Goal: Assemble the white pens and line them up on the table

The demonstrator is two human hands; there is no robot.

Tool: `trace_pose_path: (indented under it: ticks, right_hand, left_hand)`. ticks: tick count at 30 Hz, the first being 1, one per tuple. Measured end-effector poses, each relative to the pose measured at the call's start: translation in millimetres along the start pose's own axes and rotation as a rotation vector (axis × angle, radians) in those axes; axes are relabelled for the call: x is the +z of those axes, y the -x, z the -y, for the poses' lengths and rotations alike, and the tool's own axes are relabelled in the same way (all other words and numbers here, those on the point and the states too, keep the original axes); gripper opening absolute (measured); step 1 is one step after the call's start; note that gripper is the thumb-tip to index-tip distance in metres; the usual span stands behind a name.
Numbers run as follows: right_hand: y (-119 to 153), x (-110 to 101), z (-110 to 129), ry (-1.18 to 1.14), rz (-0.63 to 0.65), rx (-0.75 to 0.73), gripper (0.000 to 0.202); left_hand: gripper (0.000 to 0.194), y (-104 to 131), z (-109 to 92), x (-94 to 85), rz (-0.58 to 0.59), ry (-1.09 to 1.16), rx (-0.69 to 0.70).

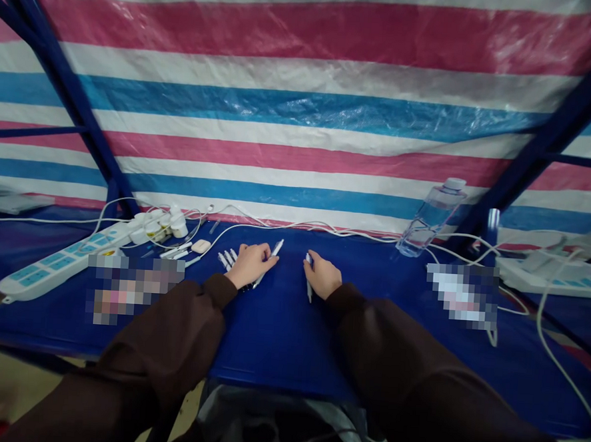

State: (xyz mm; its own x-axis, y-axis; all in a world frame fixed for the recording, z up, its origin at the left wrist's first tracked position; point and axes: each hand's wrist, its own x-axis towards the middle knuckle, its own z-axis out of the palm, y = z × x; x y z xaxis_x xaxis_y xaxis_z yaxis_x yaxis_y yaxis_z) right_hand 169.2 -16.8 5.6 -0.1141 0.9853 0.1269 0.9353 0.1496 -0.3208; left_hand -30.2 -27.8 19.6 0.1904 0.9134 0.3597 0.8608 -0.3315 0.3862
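Note:
On the blue table (283, 340), my left hand (251, 264) is closed round a white pen (277, 248), whose one end points up and away past the thumb. Several more white pens (227, 257) lie side by side under and beside that hand, partly covered by it. A short way to the right, my right hand (325, 276) pinches another slim pen (310, 292) between thumb and fingers. This pen stands nearly in line with my view, its lower end toward me. Between the two hands is a strip of bare blue surface.
At left lies a long white power strip (55, 270) with plugged-in chargers (158, 224). A small white case (200, 246) is near it. White cables run along the back. A clear bottle (432, 216) stands back right; another power strip (552, 273) lies far right. Blue frame bars slant both sides.

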Motion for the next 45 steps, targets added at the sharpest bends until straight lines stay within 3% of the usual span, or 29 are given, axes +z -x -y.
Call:
trace_pose_path:
  ticks: [4, 7, 13, 17, 21, 25, 30, 38, 45]
  right_hand:
    - [-1, 0, -4, -0.066, -0.024, 0.016, 0.042]
    - [-2, 1, -8, -0.154, -0.114, 0.017, 0.037]
    - [2, -1, -8, -0.111, -0.480, -0.284, 0.048]
    - [4, -2, -5, -0.043, -0.464, -0.517, 0.048]
    - [0, 2, -8, -0.145, -0.483, -0.661, 0.032]
    - [-1, 2, -11, -0.233, -0.516, -0.710, 0.030]
    - [1, -2, -9, -0.228, -0.427, -0.778, 0.032]
    - [2, -1, -9, -0.195, -0.427, -0.745, 0.030]
    - [1, 2, -9, -0.164, -0.492, -0.747, 0.029]
  left_hand:
    - [0.026, -2, -6, -7.2, -0.298, 0.130, -0.021]
    - [0.021, 3, -11, -11.3, -0.406, 0.102, 0.026]
    - [0.021, 14, -16, -13.6, -0.222, 0.097, 0.268]
    - [0.019, 16, -15, -12.6, -0.188, 0.131, 0.443]
    - [0.014, 16, -14, -11.4, -0.321, 0.151, 0.549]
    - [0.010, 14, -11, -11.3, -0.404, 0.095, 0.519]
    - [0.013, 11, -1, -9.7, -0.451, -0.034, 0.384]
    - [0.022, 10, 4, -5.9, -0.262, -0.139, 0.356]
    - [0.022, 10, 3, -4.6, -0.202, -0.046, 0.320]
